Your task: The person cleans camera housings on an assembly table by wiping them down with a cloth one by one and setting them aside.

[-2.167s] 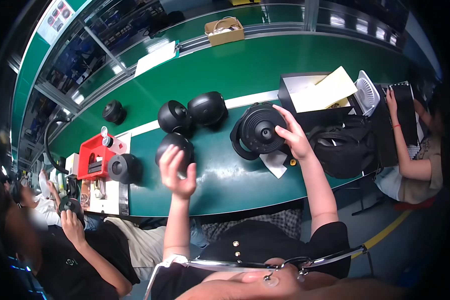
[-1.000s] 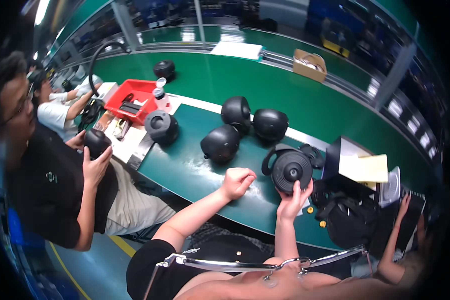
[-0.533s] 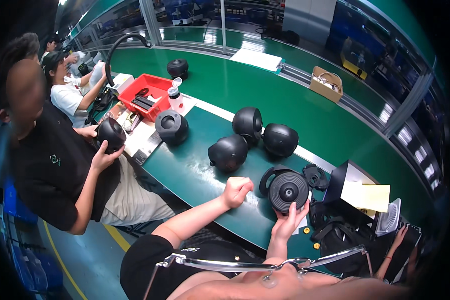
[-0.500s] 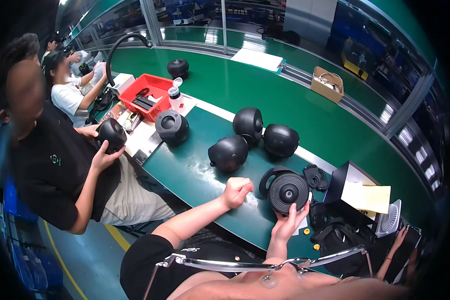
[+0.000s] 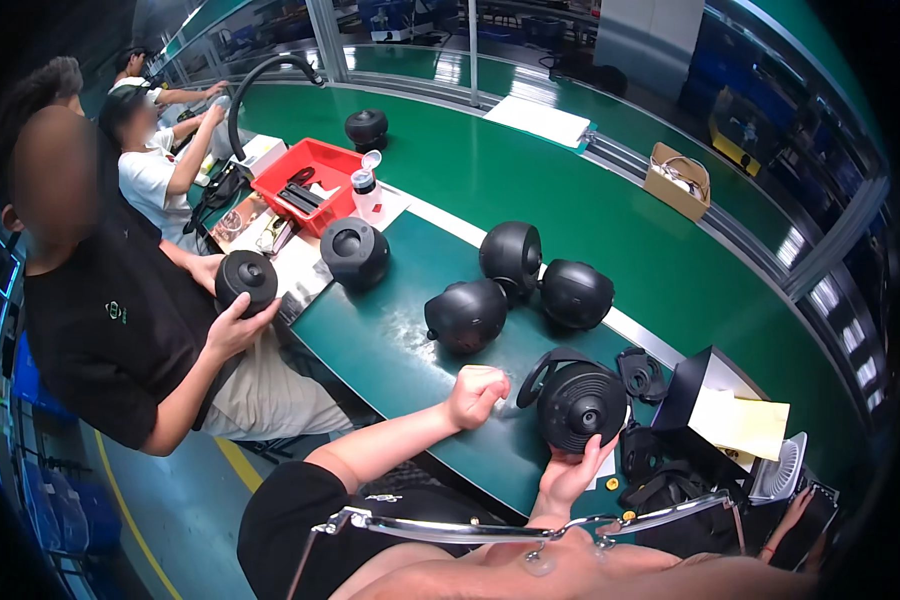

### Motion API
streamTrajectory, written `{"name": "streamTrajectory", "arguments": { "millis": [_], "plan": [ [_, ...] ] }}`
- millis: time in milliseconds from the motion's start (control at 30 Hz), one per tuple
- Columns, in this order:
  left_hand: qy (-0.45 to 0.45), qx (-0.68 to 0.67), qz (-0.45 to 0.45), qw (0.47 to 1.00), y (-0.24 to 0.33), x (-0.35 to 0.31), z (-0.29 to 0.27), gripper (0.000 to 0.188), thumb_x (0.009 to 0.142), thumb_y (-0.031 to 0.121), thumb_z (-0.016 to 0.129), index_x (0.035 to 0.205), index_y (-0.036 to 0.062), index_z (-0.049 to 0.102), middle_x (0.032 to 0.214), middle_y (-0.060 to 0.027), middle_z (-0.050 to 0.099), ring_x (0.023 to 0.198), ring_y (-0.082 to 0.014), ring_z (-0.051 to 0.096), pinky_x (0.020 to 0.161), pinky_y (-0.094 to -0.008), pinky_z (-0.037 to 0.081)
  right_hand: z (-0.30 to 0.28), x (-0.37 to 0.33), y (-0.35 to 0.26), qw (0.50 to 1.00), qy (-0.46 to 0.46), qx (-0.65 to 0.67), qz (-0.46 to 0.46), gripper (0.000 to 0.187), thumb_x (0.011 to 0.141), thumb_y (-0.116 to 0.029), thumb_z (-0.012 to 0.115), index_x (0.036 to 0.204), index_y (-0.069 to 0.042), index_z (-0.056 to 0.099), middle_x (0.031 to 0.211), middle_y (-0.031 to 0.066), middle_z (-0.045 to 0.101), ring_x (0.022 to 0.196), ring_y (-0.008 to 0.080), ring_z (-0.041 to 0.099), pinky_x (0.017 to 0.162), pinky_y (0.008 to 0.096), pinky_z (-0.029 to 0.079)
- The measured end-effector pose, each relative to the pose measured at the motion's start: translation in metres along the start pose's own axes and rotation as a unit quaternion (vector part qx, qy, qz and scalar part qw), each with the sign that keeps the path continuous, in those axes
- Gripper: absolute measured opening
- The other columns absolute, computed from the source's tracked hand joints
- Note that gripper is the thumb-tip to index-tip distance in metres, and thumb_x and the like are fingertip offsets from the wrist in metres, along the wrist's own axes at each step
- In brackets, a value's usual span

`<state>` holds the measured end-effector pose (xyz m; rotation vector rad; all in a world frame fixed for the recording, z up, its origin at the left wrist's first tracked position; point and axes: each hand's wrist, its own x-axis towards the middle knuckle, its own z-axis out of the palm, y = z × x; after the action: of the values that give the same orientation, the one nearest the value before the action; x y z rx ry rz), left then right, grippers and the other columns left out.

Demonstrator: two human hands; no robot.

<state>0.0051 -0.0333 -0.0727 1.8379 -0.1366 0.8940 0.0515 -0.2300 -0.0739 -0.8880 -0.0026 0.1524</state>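
Observation:
My right hand [image 5: 577, 470] supports a round black device [image 5: 578, 408] from below, fingers and thumb against its lower edge. Concentric ridges circle a small central knob on its face, and a black loop handle [image 5: 536, 378] sticks out to its left. Just left of that, my left hand [image 5: 479, 397] is curled into a fist over the green table; whatever is inside it, if anything, is hidden. Beyond my hands stand similar rounded black devices: one nearer [image 5: 466, 316] and two behind it, a rear one [image 5: 510, 255] and a right one [image 5: 576, 294].
A person [image 5: 120, 310] at my left holds another black device [image 5: 246, 282]. Near them are a black device with a recessed top [image 5: 355, 254], a red bin [image 5: 308, 180] and a bottle [image 5: 366, 195]. To my right lie black brackets [image 5: 641, 376] and an open box [image 5: 710, 400] with yellow paper.
The device in my right hand has tilted, its ridged face turning lower toward me. My left fist stays closed. The neighbouring person has turned their device to show its knobbed face.

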Motion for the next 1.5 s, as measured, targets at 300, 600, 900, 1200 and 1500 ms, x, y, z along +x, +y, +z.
{"name": "streamTrajectory", "arguments": {
  "millis": [300,600,900,1200,1500],
  "plan": [
    [0.02,0.1,0.095,0.99,0.01,-0.001,-0.009,0.044,0.097,0.034,0.046,0.075,0.0017,0.066,0.054,-0.0077,0.049,0.044,-0.0254,0.048,0.047,-0.0356,0.038,0.031,0.009,-0.006,0.997,0.006,-0.074,0.035,0.055,0.098,-0.007,0.048,0.146,-0.011,0.022,0.146,0.0122,0.034,0.124,0.0242,0.048,0.082,0.0379,0.057],
    [0.02,0.205,0.023,0.978,0.012,-0.007,-0.005,0.035,0.087,0.029,0.06,0.103,-0.0008,0.069,0.064,-0.0126,0.061,0.053,-0.0291,0.059,0.054,-0.0361,0.046,0.03,0.008,0.003,0.979,-0.034,-0.196,-0.044,0.056,0.097,-0.012,0.055,0.144,-0.011,0.025,0.136,0.0135,0.045,0.109,0.0217,0.058,0.072,0.0303,0.059],
    [0.04,0.217,0.019,0.975,0.01,-0.013,-0.006,0.031,0.085,0.03,0.062,0.095,0.0013,0.071,0.064,-0.013,0.063,0.058,-0.0309,0.062,0.058,-0.037,0.049,0.034,0.003,0.001,0.977,-0.026,-0.209,-0.039,0.058,0.097,-0.014,0.057,0.145,-0.012,0.025,0.138,0.013,0.041,0.112,0.0231,0.057,0.075,0.0339,0.059],
    [0.042,0.191,0.04,0.98,0.013,-0.01,-0.005,0.023,0.082,0.021,0.062,0.092,0.001,0.07,0.063,-0.0127,0.061,0.057,-0.0316,0.061,0.058,-0.0376,0.049,0.032,0.005,-0.004,0.981,-0.031,-0.189,-0.027,0.06,0.095,-0.012,0.058,0.145,-0.01,0.026,0.137,0.0139,0.044,0.113,0.0217,0.056,0.072,0.0309,0.059],
    [0.015,0.086,0.013,0.996,0.018,0.044,0.003,0.029,0.082,0.01,0.069,0.11,0.0054,0.07,0.093,-0.0116,0.063,0.087,-0.0255,0.061,0.078,-0.0339,0.049,0.0,0.019,-0.04,0.943,-0.226,-0.241,-0.042,0.068,0.083,-0.009,0.069,0.143,-0.002,0.038,0.14,0.0129,0.043,0.123,0.0234,0.051,0.103,0.0342,0.041]
  ]
}}
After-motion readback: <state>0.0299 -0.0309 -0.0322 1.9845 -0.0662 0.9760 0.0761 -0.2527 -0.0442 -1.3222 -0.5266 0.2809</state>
